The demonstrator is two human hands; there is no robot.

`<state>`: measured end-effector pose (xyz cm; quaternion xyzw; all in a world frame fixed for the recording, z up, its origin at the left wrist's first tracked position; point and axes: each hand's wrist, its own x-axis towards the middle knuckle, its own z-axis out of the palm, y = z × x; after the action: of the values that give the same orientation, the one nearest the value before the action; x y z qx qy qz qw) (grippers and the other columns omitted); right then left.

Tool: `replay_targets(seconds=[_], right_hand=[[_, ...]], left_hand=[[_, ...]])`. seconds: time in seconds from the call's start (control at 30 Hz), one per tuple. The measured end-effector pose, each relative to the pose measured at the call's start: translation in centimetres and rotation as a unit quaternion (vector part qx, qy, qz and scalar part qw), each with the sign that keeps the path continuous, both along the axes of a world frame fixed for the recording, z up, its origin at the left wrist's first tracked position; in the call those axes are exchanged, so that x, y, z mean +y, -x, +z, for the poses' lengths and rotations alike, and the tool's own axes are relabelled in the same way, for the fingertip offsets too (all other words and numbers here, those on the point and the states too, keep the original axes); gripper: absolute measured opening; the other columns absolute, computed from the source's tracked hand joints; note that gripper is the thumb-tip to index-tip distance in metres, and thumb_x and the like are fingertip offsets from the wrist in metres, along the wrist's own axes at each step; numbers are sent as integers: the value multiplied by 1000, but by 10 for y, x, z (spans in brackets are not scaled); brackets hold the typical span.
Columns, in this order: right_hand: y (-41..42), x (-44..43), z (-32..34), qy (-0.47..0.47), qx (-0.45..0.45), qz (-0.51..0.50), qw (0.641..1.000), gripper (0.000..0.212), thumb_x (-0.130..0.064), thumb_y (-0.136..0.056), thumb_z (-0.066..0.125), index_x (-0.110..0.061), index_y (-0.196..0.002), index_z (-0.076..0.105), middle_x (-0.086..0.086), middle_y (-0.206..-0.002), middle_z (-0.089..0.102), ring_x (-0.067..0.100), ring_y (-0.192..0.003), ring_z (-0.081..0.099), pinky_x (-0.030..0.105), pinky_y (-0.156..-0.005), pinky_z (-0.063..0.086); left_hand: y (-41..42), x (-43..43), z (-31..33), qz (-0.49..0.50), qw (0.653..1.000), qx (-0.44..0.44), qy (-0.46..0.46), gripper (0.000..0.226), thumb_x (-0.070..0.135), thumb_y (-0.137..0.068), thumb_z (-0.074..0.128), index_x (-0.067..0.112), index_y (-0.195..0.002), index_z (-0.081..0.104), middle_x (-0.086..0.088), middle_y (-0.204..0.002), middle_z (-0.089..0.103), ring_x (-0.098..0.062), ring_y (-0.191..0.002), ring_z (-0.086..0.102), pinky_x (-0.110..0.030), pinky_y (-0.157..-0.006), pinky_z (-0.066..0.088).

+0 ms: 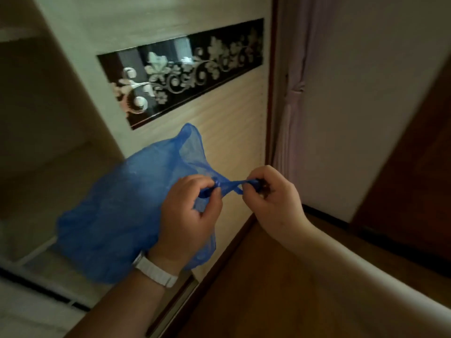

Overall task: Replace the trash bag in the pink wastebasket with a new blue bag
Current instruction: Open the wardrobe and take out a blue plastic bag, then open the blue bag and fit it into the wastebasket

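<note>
Both hands grip a blue trash bag (117, 211) in mid-air: the left hand (188, 215) has thumb and forefinger pinched on a twisted strip of its film, and the right hand (271, 193) is closed on the other end of that strip, so the short blue band between them is drawn taut. The bag's puffed body hangs to the left of and below the left hand, with one loose handle loop standing up above it; its long axis runs from lower left up to the right, ending at the stretched strip that points toward the right hand.

I judge this to be either the tying-off of a used bag or the teasing open of a new one; the frame does not settle which, and the pink wastebasket is out of view. If opening, the next move calls for parting the layers at the mouth.

Behind the bag stands a pale wardrobe door (231, 123) with a black floral panel (185, 69); a white wristband (156, 272) sits on the left wrist, a curtain (292, 93) hangs at right above the wooden floor (280, 289).
</note>
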<state>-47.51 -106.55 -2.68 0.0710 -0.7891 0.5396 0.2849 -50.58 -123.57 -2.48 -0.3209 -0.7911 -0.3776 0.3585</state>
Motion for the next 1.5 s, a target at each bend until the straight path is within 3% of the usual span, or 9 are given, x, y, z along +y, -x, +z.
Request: replay_targets(seconds=[0.1, 0.27, 0.47, 0.73, 0.87, 1.03, 1.13, 1.37, 1.5], right_hand=[[-32, 40, -4, 31, -17, -32, 999, 10, -9, -84, 67, -16, -81, 60, -4, -69, 59, 9, -58, 52, 22, -52, 44], [-76, 102, -8, 58, -26, -121, 991, 24, -2, -80, 68, -22, -72, 59, -12, -63, 57, 3, -56, 51, 12, -52, 39], [-116, 176, -16, -13, 25, -237, 971, 7, -7, -75, 64, -13, -76, 59, -2, -78, 57, 18, -72, 56, 35, -63, 49], [-144, 261, -34, 60, -42, -405, 912, 10, -5, -79, 66, -4, -76, 57, 7, -67, 54, 13, -59, 45, 24, -58, 40], [-139, 302, -34, 104, -40, -501, 858, 9, -9, -80, 67, -8, -75, 59, 1, -62, 52, 3, -59, 45, 19, -57, 38], [-137, 341, -37, 124, -73, -593, 792, 8, -24, -77, 62, -16, -79, 62, -5, -64, 54, 6, -62, 49, 27, -59, 42], [-148, 353, -43, 121, -92, -639, 754, 8, -28, -79, 62, -20, -79, 63, -11, -63, 57, 2, -61, 53, 24, -60, 43], [-182, 383, -52, 148, -66, -693, 703, 12, -21, -84, 64, -22, -73, 59, -14, -57, 51, 0, -55, 44, 18, -55, 39], [-209, 414, -64, 159, -60, -708, 686, 21, -6, -88, 65, -20, -74, 58, -16, -57, 52, -1, -54, 45, 15, -55, 39]], left_hand=[[-16, 47, -2, -33, 999, -24, -8, 15, 23, -91, 59, 8, -90, 63, 10, -88, 57, -1, -82, 54, -13, -79, 42], [-32, 122, -11, -126, 989, -77, -17, 15, 26, -91, 57, 11, -91, 62, 4, -86, 61, -4, -82, 57, -17, -75, 46], [-34, 210, -21, -262, 957, -124, 2, 13, 24, -89, 59, 11, -92, 64, 7, -96, 63, -3, -92, 60, -13, -80, 45], [-24, 355, -48, -442, 851, -283, -10, 5, 33, -84, 54, 30, -89, 53, 16, -107, 69, -11, -99, 66, -37, -86, 52], [-15, 421, -51, -524, 797, -302, 7, 3, 31, -83, 52, 28, -84, 51, 15, -101, 70, -7, -90, 67, -24, -75, 51], [-6, 493, -62, -576, 752, -321, 29, 4, 29, -82, 57, 26, -84, 58, 11, -84, 68, -11, -73, 66, -31, -64, 53], [-14, 524, -64, -607, 726, -323, 32, 7, 21, -81, 61, 28, -81, 58, 15, -82, 66, -6, -72, 64, -18, -63, 48], [-58, 585, -70, -679, 649, -338, 57, 8, 11, -78, 63, 19, -82, 62, 12, -85, 66, -4, -70, 60, -12, -64, 44], [-87, 622, -75, -692, 632, -341, 77, 28, -2, -80, 68, 25, -80, 61, 16, -81, 66, -1, -68, 59, -10, -64, 43]])
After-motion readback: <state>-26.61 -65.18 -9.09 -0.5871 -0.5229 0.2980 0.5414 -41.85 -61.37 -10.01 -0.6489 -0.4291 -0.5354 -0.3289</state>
